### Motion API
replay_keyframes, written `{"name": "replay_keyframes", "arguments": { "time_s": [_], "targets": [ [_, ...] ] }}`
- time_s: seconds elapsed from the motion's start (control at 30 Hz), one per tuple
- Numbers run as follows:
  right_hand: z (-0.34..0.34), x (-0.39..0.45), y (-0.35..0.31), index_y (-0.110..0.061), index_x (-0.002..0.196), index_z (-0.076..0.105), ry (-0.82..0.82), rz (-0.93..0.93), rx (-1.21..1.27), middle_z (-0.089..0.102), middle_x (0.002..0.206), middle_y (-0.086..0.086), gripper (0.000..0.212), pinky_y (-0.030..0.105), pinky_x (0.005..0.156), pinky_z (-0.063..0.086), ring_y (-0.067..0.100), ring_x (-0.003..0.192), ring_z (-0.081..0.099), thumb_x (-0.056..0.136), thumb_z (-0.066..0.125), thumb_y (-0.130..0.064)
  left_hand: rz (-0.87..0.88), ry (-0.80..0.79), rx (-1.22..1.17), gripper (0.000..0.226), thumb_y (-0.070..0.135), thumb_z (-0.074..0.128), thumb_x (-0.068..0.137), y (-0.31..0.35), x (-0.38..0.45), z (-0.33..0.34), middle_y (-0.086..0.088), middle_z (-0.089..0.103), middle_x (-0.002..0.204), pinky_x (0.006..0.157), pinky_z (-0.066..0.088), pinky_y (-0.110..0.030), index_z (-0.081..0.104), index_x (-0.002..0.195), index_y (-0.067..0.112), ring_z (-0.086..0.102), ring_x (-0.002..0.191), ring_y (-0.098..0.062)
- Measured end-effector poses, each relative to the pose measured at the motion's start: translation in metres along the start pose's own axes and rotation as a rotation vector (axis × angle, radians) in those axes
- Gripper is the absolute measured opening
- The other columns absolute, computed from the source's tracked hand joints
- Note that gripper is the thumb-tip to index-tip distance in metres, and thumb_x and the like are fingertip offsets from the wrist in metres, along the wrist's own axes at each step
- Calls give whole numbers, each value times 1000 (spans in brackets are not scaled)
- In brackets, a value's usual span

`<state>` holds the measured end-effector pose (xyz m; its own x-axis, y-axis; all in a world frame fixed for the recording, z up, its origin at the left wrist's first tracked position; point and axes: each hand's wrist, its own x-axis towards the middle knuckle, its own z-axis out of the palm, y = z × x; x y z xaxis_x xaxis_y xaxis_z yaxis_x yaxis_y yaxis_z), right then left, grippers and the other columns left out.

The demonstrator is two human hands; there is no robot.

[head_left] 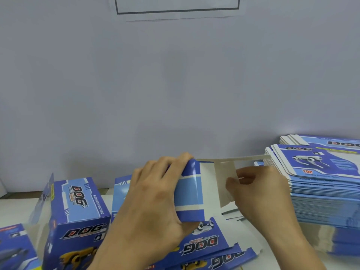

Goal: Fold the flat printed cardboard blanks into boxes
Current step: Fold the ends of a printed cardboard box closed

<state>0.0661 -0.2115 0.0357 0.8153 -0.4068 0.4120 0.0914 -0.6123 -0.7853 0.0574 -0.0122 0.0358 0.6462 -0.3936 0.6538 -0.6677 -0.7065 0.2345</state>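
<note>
The left hand (153, 193) is gripping the box (191, 191) being formed, fingers curled over its top edge and thumb under its lower edge, holding it above the table (251, 238) between the finished boxes (78, 217) on the left and the blank stack (319, 184) on the right. The right hand (261, 193) is pinching a white end flap (224, 184) at the open end, fingers curled round it. A long top flap (233, 159) is sticking out level toward the stack. For a clean step, the left hand should be keeping the tube square without crushing it while the right hand is bending the flap exactly along its score line. Side flaps should be going in first, and the long flap last. Loose blanks (204, 244) are lying beneath the hands.
</note>
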Motion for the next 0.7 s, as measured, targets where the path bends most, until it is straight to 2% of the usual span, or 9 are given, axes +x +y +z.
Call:
{"name": "replay_keyframes", "arguments": {
  "time_s": [0.07,0.17,0.27,0.3,0.37,0.43,0.5,0.6,0.7],
  "targets": [
    [-4,2,1,-20,70,71,-94,99,194,71,59,-8,17,41,58,61,19,52,69,86,68,-17,-8,-5,-45,81,59,71,66,-2,-1,-3,35,39,121,98,36,-24,25,132,56,38,115,4],
    [-12,4,2,-22,74,70,-118,123,286,71,61,-9,15,31,42,56,16,54,68,88,69,-17,-14,-50,-134,82,61,73,66,-1,-2,-6,36,41,123,98,41,-26,26,134,58,40,119,3],
    [-11,5,4,-13,63,69,-62,43,160,69,58,2,21,44,50,59,26,54,65,84,70,-9,13,-71,-116,79,61,69,67,1,-2,-6,36,41,122,98,38,-24,23,131,60,39,117,6],
    [-8,5,4,-6,61,68,-31,16,98,66,57,8,21,43,52,58,31,53,62,82,70,-8,19,-78,-101,79,62,68,67,1,-2,-6,37,39,121,98,36,-21,20,130,62,38,117,7],
    [-2,4,8,-1,51,59,22,-21,-38,55,47,13,31,29,46,43,28,44,47,80,69,-7,28,-98,-66,81,62,66,67,2,-1,-4,39,35,122,98,32,-17,13,128,64,35,118,9],
    [3,2,8,-9,38,42,72,-39,-116,39,35,6,48,26,43,29,19,39,34,79,68,-8,40,-117,-34,84,62,65,67,4,0,-1,39,33,124,100,29,-15,7,128,64,33,118,10],
    [8,1,10,-16,38,35,104,-48,-155,33,35,-2,54,25,45,25,15,39,32,81,67,-11,39,-126,-12,85,65,63,66,5,1,3,38,34,125,101,28,-14,5,127,64,33,117,9],
    [10,3,14,-18,52,54,67,-148,-192,54,49,-5,39,24,47,37,11,45,51,89,64,-18,6,-92,-14,80,69,58,67,3,0,5,36,34,122,98,29,-15,8,129,63,34,113,7],
    [7,4,10,-17,74,70,-48,-192,-85,68,64,-1,24,34,56,56,12,55,65,94,58,-22,-34,-1,-31,80,63,67,66,-2,0,1,36,36,120,95,33,-19,17,129,60,35,110,8]
  ]
}}
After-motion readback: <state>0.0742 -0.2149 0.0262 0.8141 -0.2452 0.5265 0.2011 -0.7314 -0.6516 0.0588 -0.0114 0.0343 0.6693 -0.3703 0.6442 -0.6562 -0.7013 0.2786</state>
